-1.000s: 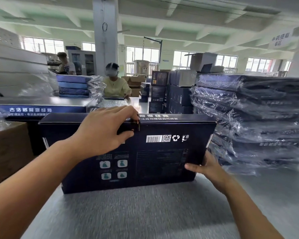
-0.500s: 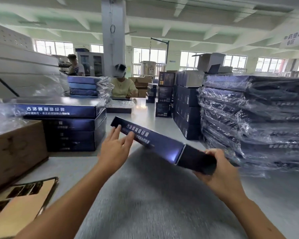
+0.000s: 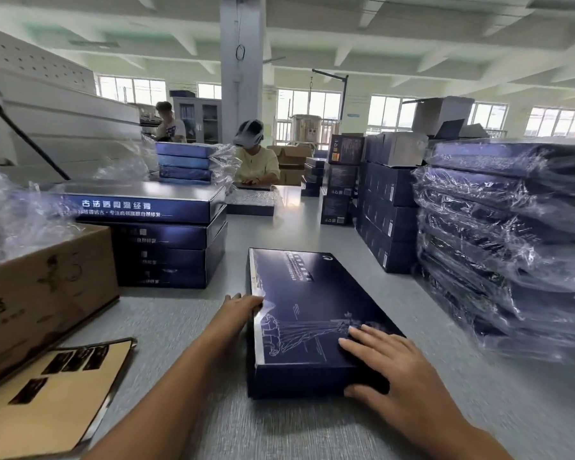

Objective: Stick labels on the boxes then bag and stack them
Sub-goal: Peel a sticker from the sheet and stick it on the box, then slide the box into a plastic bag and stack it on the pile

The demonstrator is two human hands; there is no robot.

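Flat navy rectangular cardboard box (image 3: 312,313) lying centre frame on grey surface (image 3: 296,429). Left hand (image 3: 243,305) touching its left edge, right hand (image 3: 390,371) pressing its near-right corner. Both grips spread flat, clasping nothing.

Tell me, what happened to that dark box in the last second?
The box went from standing on edge, through a tilt in the air, to lying flat, face up, on the table. The left hand left its top edge and now touches its left side; the right hand moved from the lower corner to lie flat on the near corner. The plain stack and bagged stack stayed put.
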